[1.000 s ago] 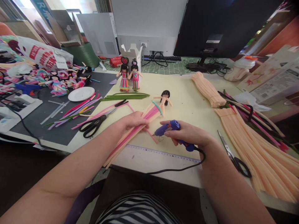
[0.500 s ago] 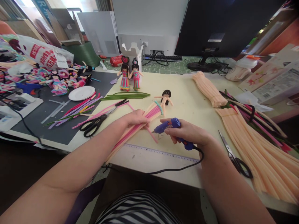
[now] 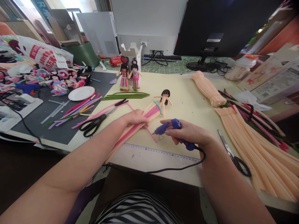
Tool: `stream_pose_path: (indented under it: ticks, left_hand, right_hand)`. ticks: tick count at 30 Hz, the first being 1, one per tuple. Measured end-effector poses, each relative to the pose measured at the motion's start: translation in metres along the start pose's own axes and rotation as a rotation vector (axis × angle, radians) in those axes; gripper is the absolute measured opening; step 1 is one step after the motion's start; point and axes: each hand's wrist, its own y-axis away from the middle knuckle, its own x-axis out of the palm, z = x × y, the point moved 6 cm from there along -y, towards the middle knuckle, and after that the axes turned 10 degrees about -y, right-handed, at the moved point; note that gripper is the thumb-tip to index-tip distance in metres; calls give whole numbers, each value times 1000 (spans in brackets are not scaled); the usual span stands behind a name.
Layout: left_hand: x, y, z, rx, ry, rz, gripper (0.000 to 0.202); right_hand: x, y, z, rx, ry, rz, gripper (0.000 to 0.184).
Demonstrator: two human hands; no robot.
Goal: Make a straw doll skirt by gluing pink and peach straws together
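The left hand (image 3: 137, 119) covers the middle of the bundle of pink and peach stems (image 3: 153, 112), so its grip underneath cannot be seen, and the bundle's near end slips partly behind the left forearm (image 3: 77, 168). The right hand (image 3: 187, 131) hides much of the handle of the blue glue gun (image 3: 168, 125); whether the trigger is pressed cannot be told. Figures on the ruler (image 3: 161, 152) are too small to read, as is the label (image 3: 215, 37) on the dark monitor (image 3: 198, 21), whose top is cut off. The doll heap (image 3: 58, 84) blurs together and leaves the picture at left; the peach strips (image 3: 259, 152) run past the right edge.
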Motion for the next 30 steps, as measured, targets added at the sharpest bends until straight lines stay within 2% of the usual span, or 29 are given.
stream_pose_path:
  ticks: [14,30]
  left_hand:
    - [-2,4,-3,-21,-44,-17,22]
    - [-2,-2,3,-16,-45,6,24]
  right_hand:
    - [3,10,-5,46,-24,-4,59]
    - [8,22,-3,89,-3,-22,60]
